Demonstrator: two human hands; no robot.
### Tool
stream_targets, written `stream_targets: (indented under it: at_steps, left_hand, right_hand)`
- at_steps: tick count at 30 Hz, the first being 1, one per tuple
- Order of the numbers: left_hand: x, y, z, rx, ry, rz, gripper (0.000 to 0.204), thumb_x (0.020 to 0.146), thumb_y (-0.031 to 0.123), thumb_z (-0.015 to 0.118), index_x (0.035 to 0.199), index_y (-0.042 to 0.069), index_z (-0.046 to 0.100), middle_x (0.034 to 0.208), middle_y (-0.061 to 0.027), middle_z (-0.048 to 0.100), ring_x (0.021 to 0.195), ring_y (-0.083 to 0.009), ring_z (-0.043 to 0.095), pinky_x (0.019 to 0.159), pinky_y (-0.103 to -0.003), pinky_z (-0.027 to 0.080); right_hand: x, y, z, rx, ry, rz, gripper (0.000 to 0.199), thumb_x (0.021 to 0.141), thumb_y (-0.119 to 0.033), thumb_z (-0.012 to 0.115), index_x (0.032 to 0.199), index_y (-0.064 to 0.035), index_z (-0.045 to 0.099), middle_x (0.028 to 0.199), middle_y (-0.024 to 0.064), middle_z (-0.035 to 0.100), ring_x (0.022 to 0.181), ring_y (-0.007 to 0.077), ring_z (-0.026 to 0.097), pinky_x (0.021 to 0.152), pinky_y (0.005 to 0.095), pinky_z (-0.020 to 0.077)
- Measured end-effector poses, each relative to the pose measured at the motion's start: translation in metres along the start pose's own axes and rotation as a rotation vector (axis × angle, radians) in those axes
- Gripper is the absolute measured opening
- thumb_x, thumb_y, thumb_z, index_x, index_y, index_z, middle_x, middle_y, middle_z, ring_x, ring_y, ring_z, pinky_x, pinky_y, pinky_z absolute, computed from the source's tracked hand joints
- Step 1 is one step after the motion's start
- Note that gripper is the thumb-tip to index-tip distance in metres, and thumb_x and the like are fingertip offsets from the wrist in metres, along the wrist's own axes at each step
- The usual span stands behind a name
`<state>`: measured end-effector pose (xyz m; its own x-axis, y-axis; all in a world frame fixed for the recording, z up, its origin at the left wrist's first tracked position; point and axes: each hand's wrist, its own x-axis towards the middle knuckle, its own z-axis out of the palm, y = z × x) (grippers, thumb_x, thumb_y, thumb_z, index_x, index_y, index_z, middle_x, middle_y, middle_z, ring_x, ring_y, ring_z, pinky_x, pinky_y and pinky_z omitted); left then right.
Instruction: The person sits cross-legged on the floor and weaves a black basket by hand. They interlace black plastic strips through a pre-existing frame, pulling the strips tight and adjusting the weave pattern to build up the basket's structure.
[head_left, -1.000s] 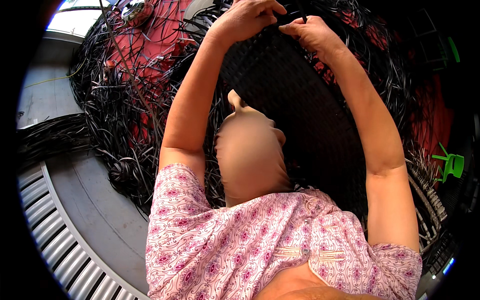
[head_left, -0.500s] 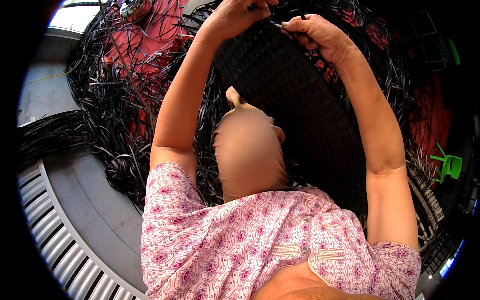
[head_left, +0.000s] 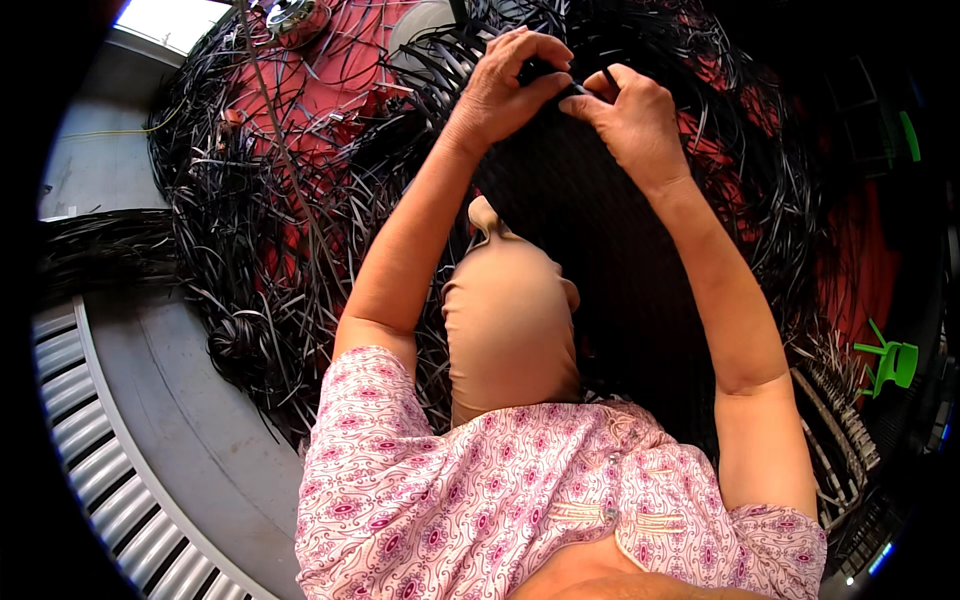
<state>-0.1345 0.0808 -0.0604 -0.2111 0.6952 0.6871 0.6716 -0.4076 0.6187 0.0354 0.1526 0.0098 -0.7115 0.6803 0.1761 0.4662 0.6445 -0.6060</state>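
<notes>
Both arms are raised toward the top of the view, above a dark woven panel (head_left: 625, 260) of flat black strips that leans away from me. My left hand (head_left: 508, 88) is closed, thumb and fingers curled round a black plastic strip (head_left: 575, 88) at the panel's far edge. Close beside it, my right hand (head_left: 637, 118) pinches the same edge, with a strip end standing up between its fingers. Shadow hides the weave near the fingertips. My knee (head_left: 510, 320), in tan fabric, is beside the panel's left side.
Loose black strips (head_left: 230, 240) lie tangled over red sheeting (head_left: 300, 90), with a thick bundle (head_left: 105, 255) at the left. A white slatted frame (head_left: 110, 460) curves along the lower left. A green chair (head_left: 890, 365) is at the right, and a shiny round object (head_left: 295, 20) at the top.
My hands have come lower in the view, and the left has shifted right, closer to the right hand. The right hand has turned upward. The panel looks darker.
</notes>
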Motion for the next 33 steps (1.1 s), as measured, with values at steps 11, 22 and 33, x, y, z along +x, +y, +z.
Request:
stream_targets:
  at_steps: [11, 22, 33]
  left_hand:
    - [-0.013, -0.003, 0.026, -0.11, 0.249, -0.141, 0.009, 0.093, 0.003, 0.062, 0.101, 0.002, 0.062, 0.091, -0.0014, 0.064, 0.08, -0.0087, 0.061, 0.075, -0.024, 0.05]
    - [-0.01, 0.003, 0.02, -0.035, 0.256, -0.131, 0.012, 0.093, 0.01, 0.065, 0.104, 0.004, 0.065, 0.084, -0.0021, 0.065, 0.078, -0.0089, 0.062, 0.073, -0.024, 0.049]
    - [-0.009, 0.011, 0.019, -0.197, 0.239, -0.252, 0.015, 0.096, 0.016, 0.063, 0.105, 0.004, 0.065, 0.083, -0.0031, 0.065, 0.078, -0.01, 0.064, 0.074, -0.025, 0.051]
  right_hand:
    - [-0.01, 0.01, 0.026, -0.075, 0.201, -0.132, 0.031, 0.071, -0.021, 0.084, 0.091, -0.0051, 0.067, 0.092, 0.0112, 0.07, 0.084, 0.0295, 0.069, 0.073, 0.0384, 0.0545]
    - [0.002, 0.016, 0.024, 0.205, 0.061, 0.117, 0.023, 0.081, -0.026, 0.075, 0.079, -0.0034, 0.069, 0.073, 0.0118, 0.069, 0.068, 0.0246, 0.066, 0.067, 0.0359, 0.0517]
    - [0.024, 0.011, -0.002, 0.529, -0.351, 0.345, 0.032, 0.088, -0.029, 0.073, 0.066, -0.0146, 0.056, 0.059, -0.0098, 0.046, 0.047, 0.0, 0.035, 0.043, 0.02, 0.025]
